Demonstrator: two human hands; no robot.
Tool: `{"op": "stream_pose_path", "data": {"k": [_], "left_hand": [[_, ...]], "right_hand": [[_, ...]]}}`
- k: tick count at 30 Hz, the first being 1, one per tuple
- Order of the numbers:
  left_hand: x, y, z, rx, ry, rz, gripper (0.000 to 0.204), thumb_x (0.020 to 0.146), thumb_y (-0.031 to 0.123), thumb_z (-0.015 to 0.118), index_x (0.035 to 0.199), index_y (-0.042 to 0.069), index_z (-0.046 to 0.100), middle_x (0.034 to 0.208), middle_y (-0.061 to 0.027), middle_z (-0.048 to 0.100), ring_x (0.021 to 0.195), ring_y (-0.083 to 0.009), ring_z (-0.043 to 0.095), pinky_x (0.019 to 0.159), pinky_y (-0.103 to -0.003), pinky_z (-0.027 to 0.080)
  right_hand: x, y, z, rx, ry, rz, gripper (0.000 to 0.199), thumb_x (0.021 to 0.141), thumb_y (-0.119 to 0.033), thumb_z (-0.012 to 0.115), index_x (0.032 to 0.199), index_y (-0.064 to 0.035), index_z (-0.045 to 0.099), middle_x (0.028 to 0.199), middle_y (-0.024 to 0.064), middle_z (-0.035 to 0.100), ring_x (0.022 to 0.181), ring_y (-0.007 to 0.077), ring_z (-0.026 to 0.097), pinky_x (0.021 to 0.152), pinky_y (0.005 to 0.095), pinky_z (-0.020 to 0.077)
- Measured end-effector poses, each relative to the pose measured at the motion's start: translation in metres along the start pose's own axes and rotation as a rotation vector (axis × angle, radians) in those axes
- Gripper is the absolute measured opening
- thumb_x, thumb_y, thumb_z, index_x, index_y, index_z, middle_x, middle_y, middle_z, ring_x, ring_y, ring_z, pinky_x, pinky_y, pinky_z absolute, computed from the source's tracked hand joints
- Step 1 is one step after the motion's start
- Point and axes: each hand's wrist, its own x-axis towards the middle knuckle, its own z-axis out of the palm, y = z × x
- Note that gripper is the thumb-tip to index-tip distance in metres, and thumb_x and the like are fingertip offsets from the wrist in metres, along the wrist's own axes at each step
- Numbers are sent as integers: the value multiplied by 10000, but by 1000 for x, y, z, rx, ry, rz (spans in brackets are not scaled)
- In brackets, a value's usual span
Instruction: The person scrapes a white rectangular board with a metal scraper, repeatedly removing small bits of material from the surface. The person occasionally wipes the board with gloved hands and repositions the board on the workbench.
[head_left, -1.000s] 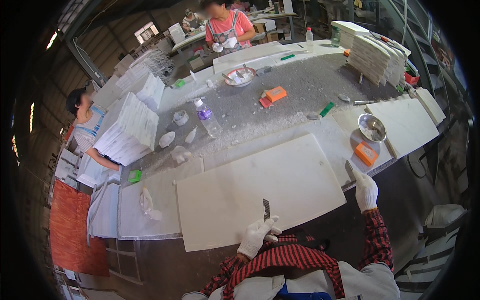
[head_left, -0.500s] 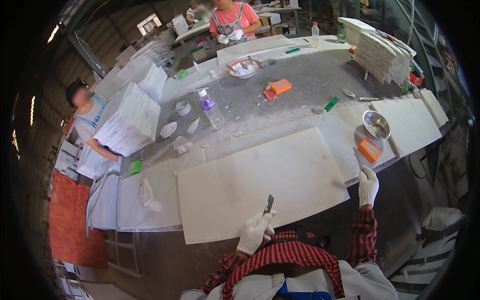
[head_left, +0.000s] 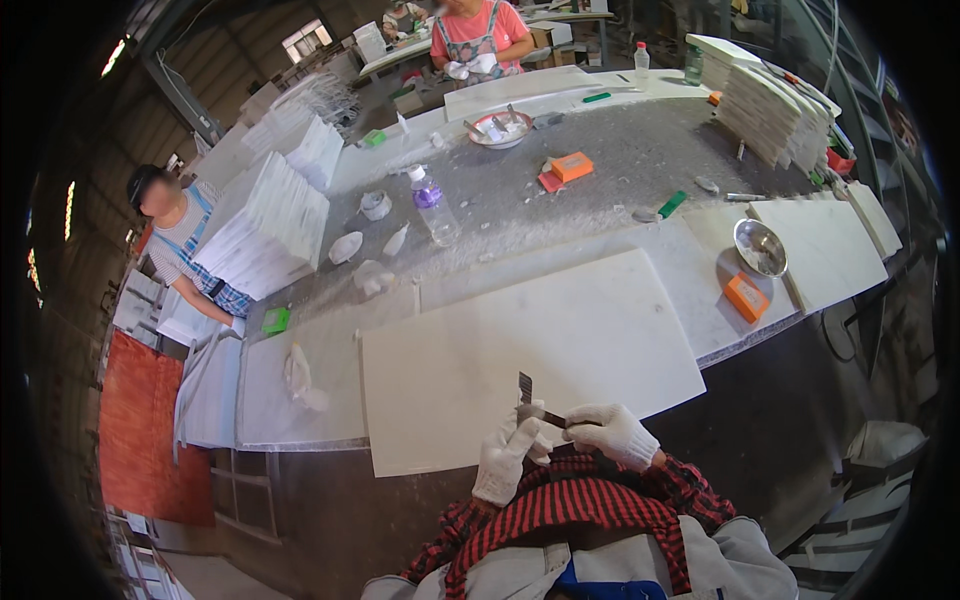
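Observation:
Both of my hands wear white gloves and meet at the near edge of a large white slab lying flat on the workbench. My left hand grips a small dark scraper blade, which sticks up over the slab's edge. My right hand has come in beside it and pinches the tool's other end. My red-and-black checked sleeves show below the hands.
A metal bowl and an orange block sit right of the slab. A plastic bottle, a second orange block and stacked white tiles lie farther back. One person works at the left, another at the far end.
My right hand left the slab's right edge and moved left and down to join my left hand on the scraper. The view shifted slightly.

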Motion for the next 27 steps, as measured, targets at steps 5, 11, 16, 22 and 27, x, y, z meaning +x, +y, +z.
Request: {"op": "stream_pose_path", "data": {"k": [5,11,16,22,27], "left_hand": [[-2,5,1,37,102,-66,322,1061,259,561,1139,-38,659,750,-76,688,631,-122,642,623,-237,530],[-7,15,3,57,144,-22,315,1055,267,543,1089,-30,643,719,-61,664,639,-110,610,610,-256,488],[-12,16,1,65,206,6,319,1055,275,572,1009,-25,670,723,-69,673,616,-111,615,587,-247,502],[-15,3,-10,47,225,12,332,1053,285,582,970,-25,667,722,-75,678,618,-119,628,594,-251,519],[-23,10,-10,59,269,-37,376,1038,328,612,1061,-41,680,740,-83,698,632,-124,653,606,-251,541]], "right_hand": [[0,-4,7,-269,-17,-58,299,926,-175,624,1122,27,725,800,76,701,708,135,640,689,292,521],[-2,-2,11,-2,-269,-100,346,886,-151,707,1183,21,660,920,45,680,858,97,602,802,273,508],[-7,-13,23,132,-348,-69,321,897,-116,682,1171,47,647,965,39,669,890,92,595,812,267,500],[0,-14,42,39,-54,77,293,996,-188,625,1168,42,683,810,50,668,693,99,610,630,269,511],[11,-7,37,-210,112,-134,291,1013,-237,624,1089,25,726,669,49,645,611,97,591,590,272,499]]}}
